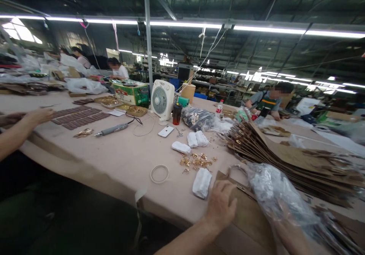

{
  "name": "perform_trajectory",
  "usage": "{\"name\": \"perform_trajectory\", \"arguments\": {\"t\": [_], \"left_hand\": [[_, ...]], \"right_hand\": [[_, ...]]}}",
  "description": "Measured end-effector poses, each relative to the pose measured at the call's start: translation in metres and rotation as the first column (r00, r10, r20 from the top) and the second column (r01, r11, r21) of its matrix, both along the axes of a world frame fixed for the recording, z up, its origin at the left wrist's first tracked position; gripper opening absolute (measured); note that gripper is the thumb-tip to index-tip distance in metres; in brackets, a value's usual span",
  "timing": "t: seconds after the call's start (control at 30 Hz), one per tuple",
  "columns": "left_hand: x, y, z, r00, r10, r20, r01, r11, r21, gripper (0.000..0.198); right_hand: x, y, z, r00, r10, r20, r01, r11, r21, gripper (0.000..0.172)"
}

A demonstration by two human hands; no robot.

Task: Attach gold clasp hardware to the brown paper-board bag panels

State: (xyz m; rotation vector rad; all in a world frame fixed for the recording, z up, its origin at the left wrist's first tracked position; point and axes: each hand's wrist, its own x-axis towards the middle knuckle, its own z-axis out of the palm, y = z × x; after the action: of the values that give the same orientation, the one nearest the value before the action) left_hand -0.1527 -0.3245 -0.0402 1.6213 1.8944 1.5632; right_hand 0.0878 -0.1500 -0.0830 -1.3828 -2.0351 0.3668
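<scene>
One brown panel (251,222) lay near right; my left hand (224,200) rested half-spread over it, thumb apart; right hand (286,219) partly veiled by clear plastic (272,184), grip I couldn't tell. Steady hold seemed best against slipping.

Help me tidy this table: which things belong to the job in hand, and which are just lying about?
Job, apparently: brown piece, under left hand; clear plastic, at right hand; brown stack.

Apparently lying about: phone; fan; bottle; tumbler.
</scene>
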Motion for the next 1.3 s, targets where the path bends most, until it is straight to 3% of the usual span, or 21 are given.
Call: {"name": "perform_trajectory", "arguments": {"t": [0.07, 0.13, 0.23, 0.3, 0.37, 0.47, 0.5, 0.57, 0.67, 0.77, 0.83, 0.87, 0.9, 0.97, 1.03, 1.07, 1.13, 1.2, 1.3], "left_hand": [[-0.026, -0.009, -0.005, 0.978, 0.198, -0.068, -0.203, 0.976, -0.076, 0.062], [-0.049, -0.015, -0.012, 0.942, 0.307, -0.139, -0.328, 0.93, -0.168, 0.069], [-0.07, -0.02, -0.022, 0.928, 0.322, -0.188, -0.363, 0.895, -0.26, 0.069], [-0.078, -0.021, -0.028, 0.936, 0.299, -0.187, -0.342, 0.897, -0.279, 0.066], [-0.083, -0.021, -0.031, 0.945, 0.279, -0.173, -0.318, 0.908, -0.274, 0.066], [-0.087, -0.02, -0.032, 0.956, 0.271, -0.114, -0.291, 0.927, -0.238, 0.066], [-0.086, -0.02, -0.031, 0.957, 0.28, -0.08, -0.291, 0.932, -0.217, 0.065], [-0.082, -0.022, -0.03, 0.953, 0.303, -0.004, -0.3, 0.941, -0.156, 0.063], [-0.07, -0.027, -0.025, 0.964, 0.247, 0.097, -0.243, 0.969, -0.053, 0.061], [-0.068, -0.032, -0.013, 0.993, 0.033, 0.112, -0.036, 0.999, 0.019, 0.061], [-0.085, -0.031, -0.001, 0.994, -0.087, 0.073, 0.085, 0.996, 0.031, 0.065], [-0.099, -0.029, 0.006, 0.994, -0.087, 0.063, 0.086, 0.996, 0.023, 0.065], [-0.118, -0.026, 0.013, 0.997, -0.037, 0.066, 0.037, 0.999, 0.0, 0.061], [-0.162, -0.016, 0.026, 0.978, 0.195, 0.072, -0.185, 0.975, -0.124, 0.055], [-0.208, 0.0, 0.036, 0.921, 0.384, -0.069, -0.382, 0.85, -0.363, 0.066], [-0.228, 0.009, 0.039, 0.906, 0.387, -0.17, -0.42, 0.778, -0.467, 0.076], [-0.258, 0.027, 0.04, 0.91, 0.329, -0.253, -0.414, 0.702, -0.579, 0.097], [-0.273, 0.046, 0.037, 0.924, 0.243, -0.294, -0.378, 0.685, -0.623, 0.107], [-0.279, 0.073, 0.029, 0.915, 0.136, -0.379, -0.356, 0.713, -0.604, 0.087]], "right_hand": [[0.009, -0.011, 0.0, 0.998, -0.053, -0.033, 0.051, 0.998, -0.042, 0.08], [0.01, -0.031, 0.006, 0.975, -0.211, -0.068, 0.206, 0.975, -0.078, 0.079], [-0.009, -0.075, 0.022, 0.842, -0.472, -0.261, 0.469, 0.88, -0.078, 0.075], [-0.035, -0.105, 0.033, 0.738, -0.508, -0.444, 0.549, 0.835, -0.041, 0.073], [-0.065, -0.128, 0.04, 0.721, -0.432, -0.541, 0.474, 0.878, -0.07, 0.068], [-0.108, -0.145, 0.044, 0.807, -0.175, -0.564, 0.095, 0.981, -0.169, 0.063], [-0.121, -0.148, 0.044, 0.817, -0.086, -0.57, -0.05, 0.974, -0.219, 0.064], [-0.149, -0.153, 0.044, 0.799, 0.05, -0.6, -0.294, 0.902, -0.316, 0.068], [-0.187, -0.157, 0.045, 0.713, 0.156, -0.684, -0.505, 0.791, -0.346, 0.07], [-0.212, -0.151, 0.043, 0.62, 0.102, -0.778, -0.533, 0.782, -0.322, 0.066], [-0.217, -0.138, 0.04, 0.575, 0.018, -0.818, -0.51, 0.79, -0.341, 0.067], [-0.217, -0.13, 0.038, 0.561, -0.008, -0.828, -0.506, 0.788, -0.35, 0.068], [-0.215, -0.121, 0.035, 0.555, -0.021, -0.831, -0.5, 0.79, -0.354, 0.068], [-0.21, -0.103, 0.031, 0.573, -0.015, -0.819, -0.48, 0.804, -0.35, 0.068], [-0.206, -0.087, 0.027, 0.616, -0.004, -0.788, -0.437, 0.831, -0.345, 0.067], [-0.206, -0.082, 0.025, 0.634, 0.001, -0.773, -0.417, 0.842, -0.341, 0.067], [-0.206, -0.075, 0.021, 0.662, 0.012, -0.75, -0.395, 0.856, -0.335, 0.066], [-0.208, -0.073, 0.019, 0.68, 0.033, -0.732, -0.388, 0.864, -0.322, 0.066], [-0.21, -0.074, 0.017, 0.682, 0.025, -0.731, -0.371, 0.874, -0.316, 0.066]]}}
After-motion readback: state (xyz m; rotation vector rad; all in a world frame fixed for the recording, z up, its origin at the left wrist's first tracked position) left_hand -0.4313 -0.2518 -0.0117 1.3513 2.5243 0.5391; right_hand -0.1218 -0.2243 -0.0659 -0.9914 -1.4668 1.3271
